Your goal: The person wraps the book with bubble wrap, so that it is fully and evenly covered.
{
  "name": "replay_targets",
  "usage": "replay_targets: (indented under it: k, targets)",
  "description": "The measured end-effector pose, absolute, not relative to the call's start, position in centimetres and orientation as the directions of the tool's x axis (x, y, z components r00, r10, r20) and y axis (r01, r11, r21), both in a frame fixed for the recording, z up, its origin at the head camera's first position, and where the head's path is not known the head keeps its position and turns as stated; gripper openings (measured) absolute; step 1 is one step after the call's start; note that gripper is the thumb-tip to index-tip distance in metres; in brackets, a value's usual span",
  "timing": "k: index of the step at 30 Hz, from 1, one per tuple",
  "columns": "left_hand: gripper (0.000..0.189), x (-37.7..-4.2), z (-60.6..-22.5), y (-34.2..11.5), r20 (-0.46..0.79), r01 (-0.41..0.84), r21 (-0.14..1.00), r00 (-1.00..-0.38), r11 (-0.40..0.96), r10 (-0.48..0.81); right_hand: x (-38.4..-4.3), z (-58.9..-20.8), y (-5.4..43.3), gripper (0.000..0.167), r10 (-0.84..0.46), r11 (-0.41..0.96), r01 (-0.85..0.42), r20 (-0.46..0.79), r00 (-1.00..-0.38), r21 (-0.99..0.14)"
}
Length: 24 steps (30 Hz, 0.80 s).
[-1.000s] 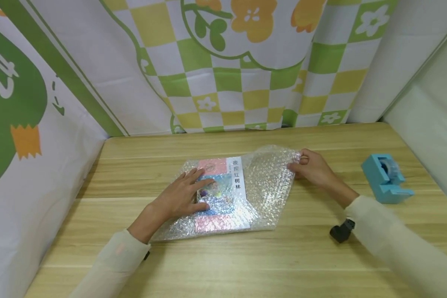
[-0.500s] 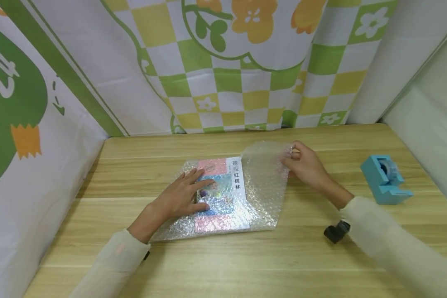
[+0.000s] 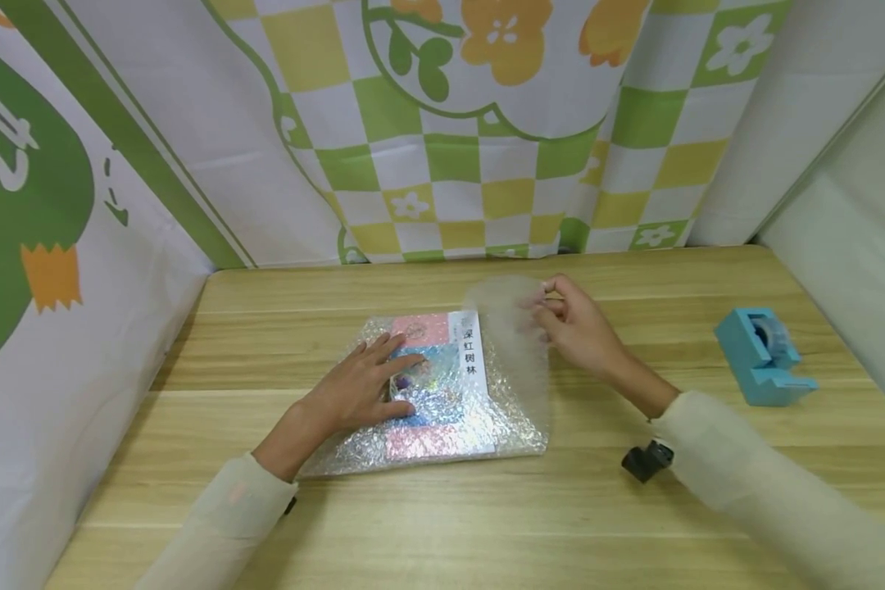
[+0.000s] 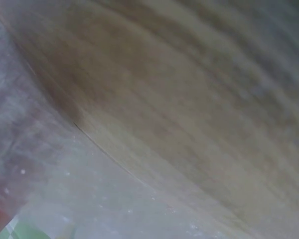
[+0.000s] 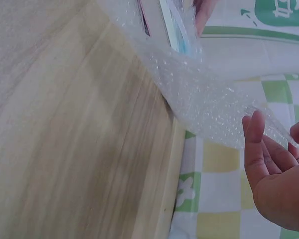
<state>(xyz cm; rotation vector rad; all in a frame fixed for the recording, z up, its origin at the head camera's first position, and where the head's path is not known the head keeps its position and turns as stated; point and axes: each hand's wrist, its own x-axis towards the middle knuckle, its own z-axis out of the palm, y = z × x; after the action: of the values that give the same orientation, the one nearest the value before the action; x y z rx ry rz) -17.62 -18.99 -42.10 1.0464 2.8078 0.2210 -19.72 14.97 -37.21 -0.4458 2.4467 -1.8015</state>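
Bubble wrap [image 3: 515, 410] extends past both sides of the book [image 3: 442, 389] on the table [image 3: 487, 533], and glare makes it hard to tell how much of the cover it overlies. Its far right flap [image 3: 512, 328], raised off the table, is blurred and clouds the topmost printed character. The left hand [image 3: 357, 385] hides the cover's left part. The left wrist view is too soft to show more than table, wrap and a sliver of skin; in the right wrist view the book and some fingertips are cut off by the frame. The left fingers are spread on the wrapped book, thumb apart on the near side. To the book's right, the right hand [image 3: 583, 332] pinches the flap's edge between thumb and finger, above the table.
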Motion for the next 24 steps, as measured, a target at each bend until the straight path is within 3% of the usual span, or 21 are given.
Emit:
replay_targets:
  k: [24]
  targets:
    - [0.074,-17.7,-42.0,-18.9,-0.092,0.633,0.174,-0.752,0.755,0.652,-18.8,-36.3,11.8,0.012,-0.354,0.31,-0.317,0.2,-0.914,-0.897]
